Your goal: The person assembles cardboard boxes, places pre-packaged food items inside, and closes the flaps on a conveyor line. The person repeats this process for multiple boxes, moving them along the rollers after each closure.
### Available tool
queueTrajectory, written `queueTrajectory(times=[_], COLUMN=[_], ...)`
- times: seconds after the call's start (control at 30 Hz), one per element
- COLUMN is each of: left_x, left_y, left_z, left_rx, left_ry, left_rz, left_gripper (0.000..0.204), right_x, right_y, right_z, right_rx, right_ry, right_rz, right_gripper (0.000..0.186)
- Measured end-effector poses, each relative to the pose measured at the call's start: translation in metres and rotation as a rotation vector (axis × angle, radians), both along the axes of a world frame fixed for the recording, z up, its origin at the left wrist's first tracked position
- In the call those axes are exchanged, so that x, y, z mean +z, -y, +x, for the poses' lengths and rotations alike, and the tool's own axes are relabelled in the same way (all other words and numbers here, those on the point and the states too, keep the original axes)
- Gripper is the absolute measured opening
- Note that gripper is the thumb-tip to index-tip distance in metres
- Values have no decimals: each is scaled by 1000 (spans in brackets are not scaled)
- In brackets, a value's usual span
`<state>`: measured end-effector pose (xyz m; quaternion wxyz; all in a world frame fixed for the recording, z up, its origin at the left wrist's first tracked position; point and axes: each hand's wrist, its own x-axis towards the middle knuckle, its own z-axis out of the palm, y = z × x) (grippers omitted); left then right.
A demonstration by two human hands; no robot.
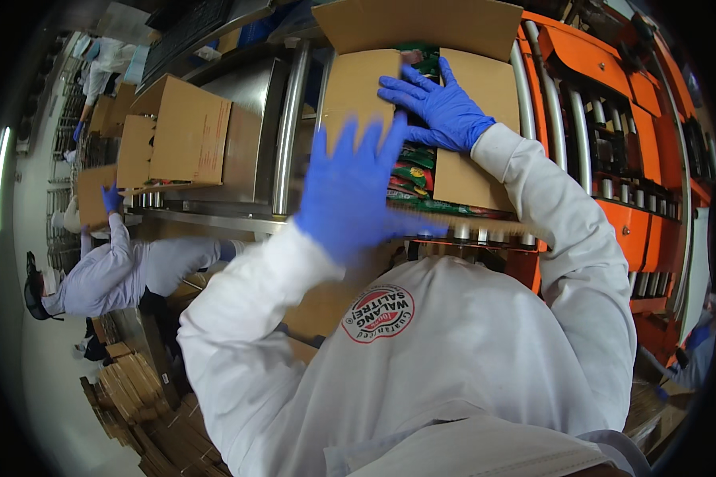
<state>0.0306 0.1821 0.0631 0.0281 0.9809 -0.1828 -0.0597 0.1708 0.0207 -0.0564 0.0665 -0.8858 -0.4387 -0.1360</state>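
Carton (485, 179): Open-topped brown cardboard, it sits on the metal rollers (290, 127) directly in front of a white-sleeved worker, just beside an orange machine (593, 63).
Flaps: Two side flaps (358, 75) lie folded inward with a gap between them; the far flap (422, 24) stands up, and the near flap (473, 224) shows almost edge-on.
Packets: Green and red packets (412, 171) show through the gap.
Right hand (437, 107): Blue-gloved, fingers spread, it lies across the right side flap and the gap, grasping nothing visible.
Left hand (350, 187): Also blue-gloved and spread wide, it is blurred at the carton's near left corner; whether it touches cardboard cannot be told.
Flap risk: Side flaps could spring up should the right hand's pressure ease, or sit unevenly if packets bulge into the gap.
Roller risk: An uneven push could set the carton rolling or skew it.
Left-hand risk: A hasty sweep could crease the near flap.
Background: A co-worker (127, 270) stands by another carton (187, 131).
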Motion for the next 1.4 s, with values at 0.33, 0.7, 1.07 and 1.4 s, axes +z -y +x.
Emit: queueTrajectory(times=[0.33, 0.7, 1.07, 1.4], left_x=[-111, -126, -97, -101], left_y=[4, -16, -10, -17], left_z=[129, 146, 117, 133], left_rx=[95, 168, 69, 76], left_ry=[439, 470, 528, 669], left_rz=[-133, -292, -80, -189], left_gripper=[98, 40, 24, 18], right_x=[42, 101, 7, 2], right_y=[29, -15, -21, 19], right_z=[113, 25, -38, -34], right_rx=[-262, -290, -544, -587], right_ry=[572, -305, 19, -108], right_rz=[196, 148, 203, 186], right_gripper=[46, 39, 66, 49])
